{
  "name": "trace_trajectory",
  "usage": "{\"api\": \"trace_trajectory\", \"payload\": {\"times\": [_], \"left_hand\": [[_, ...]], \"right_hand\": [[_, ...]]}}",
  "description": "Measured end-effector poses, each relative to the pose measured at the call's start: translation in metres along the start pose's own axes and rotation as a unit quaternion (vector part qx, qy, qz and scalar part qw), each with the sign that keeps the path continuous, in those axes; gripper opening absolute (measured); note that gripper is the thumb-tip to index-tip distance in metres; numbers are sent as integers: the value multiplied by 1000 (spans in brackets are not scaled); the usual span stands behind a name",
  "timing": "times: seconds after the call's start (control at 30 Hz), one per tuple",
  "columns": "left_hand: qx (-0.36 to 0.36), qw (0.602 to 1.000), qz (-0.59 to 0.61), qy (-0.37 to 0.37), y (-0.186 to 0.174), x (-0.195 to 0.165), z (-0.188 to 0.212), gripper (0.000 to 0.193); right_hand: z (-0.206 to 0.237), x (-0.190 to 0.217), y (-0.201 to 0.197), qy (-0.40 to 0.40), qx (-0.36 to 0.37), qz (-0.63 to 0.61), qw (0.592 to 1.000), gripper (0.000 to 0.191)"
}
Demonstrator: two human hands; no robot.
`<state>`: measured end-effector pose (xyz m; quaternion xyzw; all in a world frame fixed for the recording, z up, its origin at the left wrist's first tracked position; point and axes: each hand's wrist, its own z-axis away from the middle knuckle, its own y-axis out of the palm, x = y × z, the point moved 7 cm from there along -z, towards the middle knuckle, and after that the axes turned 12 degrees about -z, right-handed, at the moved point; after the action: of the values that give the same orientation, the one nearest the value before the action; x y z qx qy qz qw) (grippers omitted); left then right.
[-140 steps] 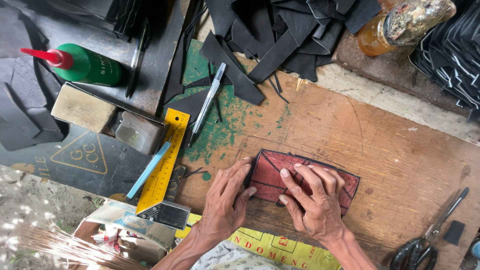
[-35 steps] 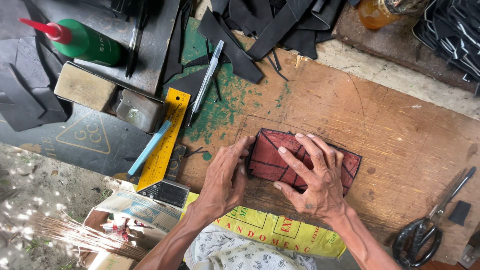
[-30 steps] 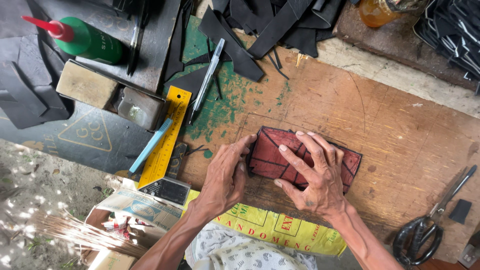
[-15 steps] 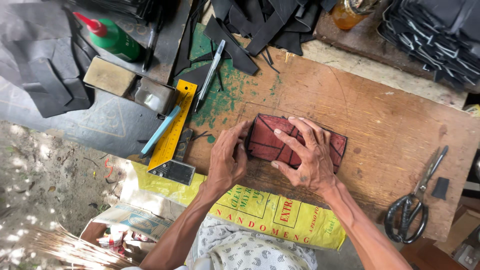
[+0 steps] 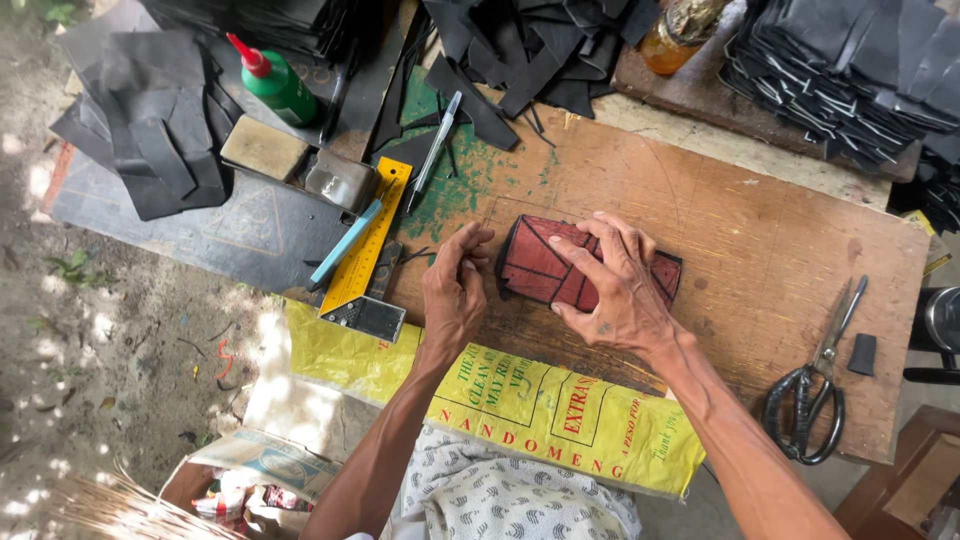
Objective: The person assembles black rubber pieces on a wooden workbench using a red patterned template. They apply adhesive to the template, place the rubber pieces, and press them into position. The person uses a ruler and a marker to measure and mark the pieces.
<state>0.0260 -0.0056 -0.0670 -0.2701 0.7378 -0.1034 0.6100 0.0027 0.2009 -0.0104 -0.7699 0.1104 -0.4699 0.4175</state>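
1. The red leather piece (image 5: 545, 272), crossed by dark stitched or scored lines, lies flat on the wooden surface (image 5: 760, 250), under and between both hands.
2. The right hand (image 5: 615, 290) lies spread over the piece's middle and right part, fingers flat and pressing down. This grip is released: nothing is clasped, the piece is only pinned.
3. The left hand (image 5: 452, 295) sits at the piece's left edge, its fingertips curled against that edge. It touches and steadies rather than clasps, so this grip is loose too.
4. Judging by its look, the piece is light, thin and pliable, somewhat stiffened by its layers. It would likely bend if lifted by one corner, and slide on the wood if not held down.
5. The best hold seems to be at the two short ends, or flat pressure from above as the right hand gives now.
6. Just left of the left hand lie a yellow square ruler (image 5: 370, 245) and a light blue tool (image 5: 345, 242). Well right of the right hand lie black scissors (image 5: 815, 385). Beyond the fingertips lie black leather scraps (image 5: 520, 60) and a green glue bottle (image 5: 275, 82).
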Motion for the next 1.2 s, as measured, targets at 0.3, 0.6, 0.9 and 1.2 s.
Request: {"api": "trace_trajectory", "payload": {"times": [0.3, 0.6, 0.9, 1.2], "left_hand": [[14, 1000, 3, -8, 1, 0, -1, 47], [14, 1000, 11, -14, 5, 4, -2, 47], [31, 997, 57, -39, 6, 11, -4, 48], [26, 999, 26, -36, 7, 6, -5, 42]], "right_hand": [[30, -40, -84, 103, -87, 126, 983, 86], [69, -19, -35, 103, -231, -59, 966, 21], [30, -8, 19, 79, -203, -74, 973, 36], [31, -9, 23, 74, -194, -66, 976, 37]]}}
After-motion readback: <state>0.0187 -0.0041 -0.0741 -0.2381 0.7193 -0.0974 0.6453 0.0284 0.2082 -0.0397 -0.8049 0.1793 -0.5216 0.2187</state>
